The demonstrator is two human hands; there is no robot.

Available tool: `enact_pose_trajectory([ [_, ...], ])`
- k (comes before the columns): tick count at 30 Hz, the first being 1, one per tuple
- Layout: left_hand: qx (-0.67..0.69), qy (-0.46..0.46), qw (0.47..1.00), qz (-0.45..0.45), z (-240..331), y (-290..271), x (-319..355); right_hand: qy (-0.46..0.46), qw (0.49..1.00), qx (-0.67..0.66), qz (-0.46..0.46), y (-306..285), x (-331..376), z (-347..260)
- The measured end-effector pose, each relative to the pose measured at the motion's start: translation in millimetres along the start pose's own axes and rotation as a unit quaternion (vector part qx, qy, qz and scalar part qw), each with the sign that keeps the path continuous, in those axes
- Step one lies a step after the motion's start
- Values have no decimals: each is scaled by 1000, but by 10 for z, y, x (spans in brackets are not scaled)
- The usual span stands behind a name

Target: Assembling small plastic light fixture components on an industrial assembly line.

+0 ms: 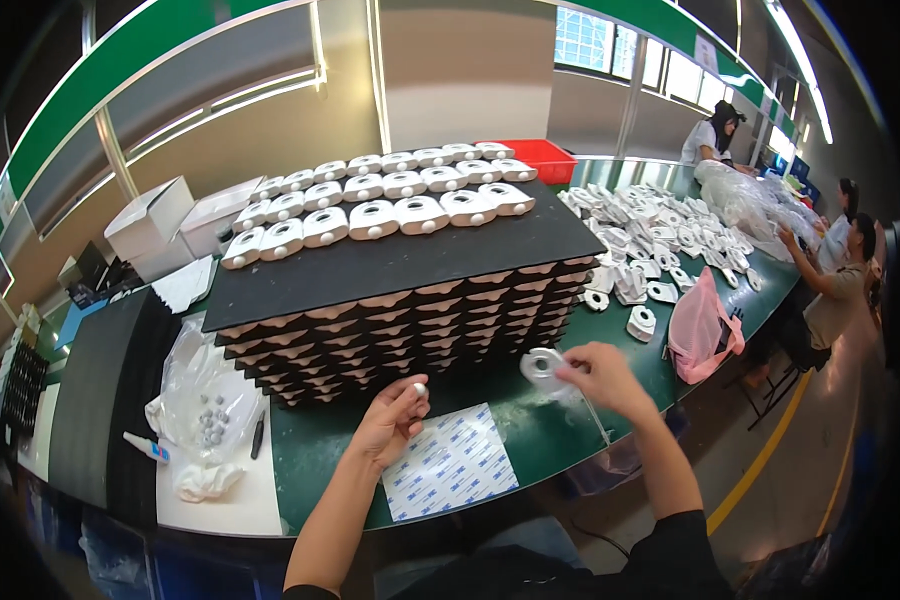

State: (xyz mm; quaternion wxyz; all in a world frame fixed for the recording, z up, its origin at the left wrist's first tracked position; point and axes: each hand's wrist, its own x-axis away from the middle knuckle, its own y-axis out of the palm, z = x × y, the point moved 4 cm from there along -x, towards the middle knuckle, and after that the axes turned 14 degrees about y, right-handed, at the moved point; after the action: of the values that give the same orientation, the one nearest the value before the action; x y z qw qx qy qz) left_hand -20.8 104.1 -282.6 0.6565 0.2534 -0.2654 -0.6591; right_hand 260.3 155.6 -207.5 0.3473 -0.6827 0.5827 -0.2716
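Between thumb and fingertips my left hand (392,418) pinches a small white round button (420,389). A white plastic housing with a round hole (541,366) is gripped along its right edge by my right hand (602,378), which is slightly blurred. Both hands are above the green table, apart from each other. Below them lies a white sheet with a blue printed pattern (450,470). Just beyond stands a tall stack of black boards (400,270) with pale parts layered between them. Rows of white housings (372,219) rest on its top board, several showing a white button at the front.
Loose white housings (660,235) are heaped at right, near a pink bag (705,330). Left are a clear bag (195,380) with small buttons, a glue bottle (148,446), a dark pen-like tool (259,436) and black boards (105,400). A red bin (545,158) stands behind; people work far right.
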Motion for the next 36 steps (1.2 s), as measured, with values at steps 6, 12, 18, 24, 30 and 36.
enact_pose_trajectory([
  [6, 8, 26, 999, -39, 45, 65, -11, 8, 902, -382, -202, 998, 285, -337],
  [12, 18, 18, 1000, -17, 24, 3, -24, 2, 900, -392, -191, 1367, 413, -421],
  [18, 25, 13, 1000, -10, 42, 44, -2, -32, 939, -304, -158, 1353, 458, -482],
  [24, 32, 16, 999, -20, 21, 29, -11, -34, 941, -309, -130, 1348, 455, -483],
  [30, 28, 22, 999, -25, 36, 43, -11, -40, 949, -288, -124, 1350, 440, -437],
  [36, 11, 15, 1000, -17, 43, 46, -22, -168, 968, -173, -62, 1281, 528, -627],
])
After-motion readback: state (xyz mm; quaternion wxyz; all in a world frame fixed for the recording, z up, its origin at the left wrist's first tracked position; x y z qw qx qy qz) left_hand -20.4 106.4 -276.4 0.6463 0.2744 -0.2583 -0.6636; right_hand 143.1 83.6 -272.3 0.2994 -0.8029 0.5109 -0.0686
